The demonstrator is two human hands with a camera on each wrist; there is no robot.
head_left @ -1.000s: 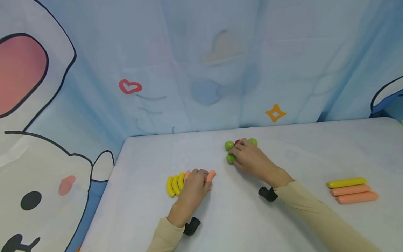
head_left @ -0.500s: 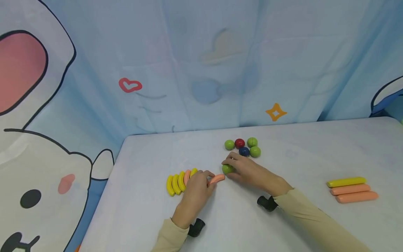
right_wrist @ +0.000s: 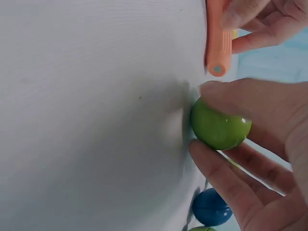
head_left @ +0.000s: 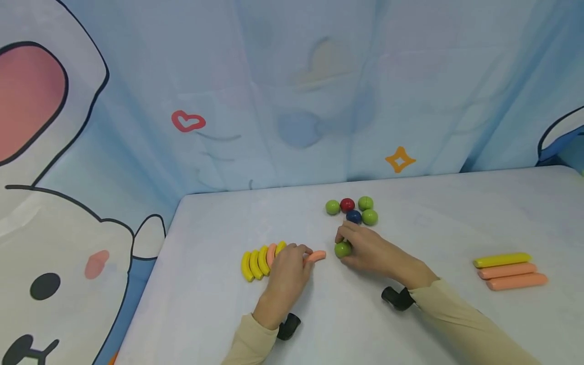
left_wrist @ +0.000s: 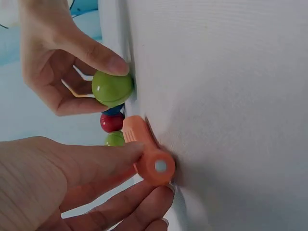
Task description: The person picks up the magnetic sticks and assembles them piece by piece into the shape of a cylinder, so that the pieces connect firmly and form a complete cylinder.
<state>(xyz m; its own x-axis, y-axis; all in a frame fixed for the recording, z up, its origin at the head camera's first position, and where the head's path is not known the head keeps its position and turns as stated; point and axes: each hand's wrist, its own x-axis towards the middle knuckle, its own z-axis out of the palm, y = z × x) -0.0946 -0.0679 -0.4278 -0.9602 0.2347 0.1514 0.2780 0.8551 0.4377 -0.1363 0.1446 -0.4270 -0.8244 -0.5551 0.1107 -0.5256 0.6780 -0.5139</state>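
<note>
Your left hand (head_left: 287, 274) pinches the orange stick (head_left: 316, 256) between thumb and fingers; your right hand (head_left: 374, 251) grasps a green ball (head_left: 342, 249). Key relation, as I judge it: the stick's long axis runs roughly sideways, its free end pointing right, and the ball sits just off that end, apart from it. The left hand has the stick itself; the right is close beside its tip. Nothing shows in that gap. Whether stick or ball touches the table (head_left: 347, 317), you cannot tell. Left of the stick, a row of curved yellow pieces (head_left: 255, 264) with an orange one (head_left: 271, 255) among them is partly hidden by your left hand. Beyond and right of the stick, near your right fingers, lie a blue ball (head_left: 353, 217), a red ball (head_left: 347, 205) and three more green balls (head_left: 370, 217). Well to its right: three straight rods (head_left: 507, 270), outside the line between your hands.
</note>
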